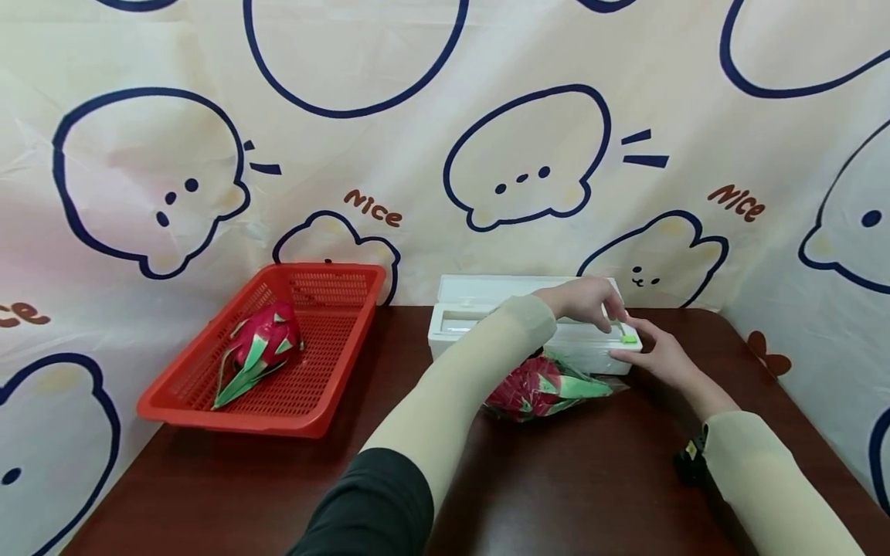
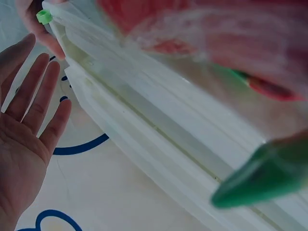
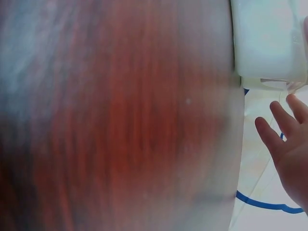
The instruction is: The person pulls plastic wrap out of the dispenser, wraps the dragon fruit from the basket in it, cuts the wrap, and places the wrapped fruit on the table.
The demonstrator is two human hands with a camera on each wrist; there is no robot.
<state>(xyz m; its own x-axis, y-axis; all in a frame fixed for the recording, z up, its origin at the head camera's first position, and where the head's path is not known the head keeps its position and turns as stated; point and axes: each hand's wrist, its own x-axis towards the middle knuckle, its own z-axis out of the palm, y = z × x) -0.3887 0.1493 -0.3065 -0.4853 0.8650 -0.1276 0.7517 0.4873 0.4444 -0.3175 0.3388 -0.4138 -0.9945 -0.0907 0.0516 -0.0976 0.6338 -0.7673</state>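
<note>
A white cling film dispenser point(image 1: 459, 320) stands at the back of the table, its lid point(image 1: 501, 287) raised behind it. At its right end sits a small green slider point(image 1: 629, 339). My left hand point(image 1: 587, 301) reaches across above that end; in the left wrist view its fingers point(image 2: 36, 103) are spread with nothing between them. My right hand point(image 1: 660, 355) holds the right end of the dispenser, thumb at the front and fingers at the top. Just in front lies a dragon fruit point(image 1: 531, 390) in clear film, partly hidden by my left forearm.
At the left stands a red plastic basket point(image 1: 320, 386) with another dragon fruit point(image 1: 267, 336) inside. A patterned cloth point(image 1: 417, 154) hangs behind the dark wooden table point(image 1: 591, 479). The table's right edge runs beside my right forearm.
</note>
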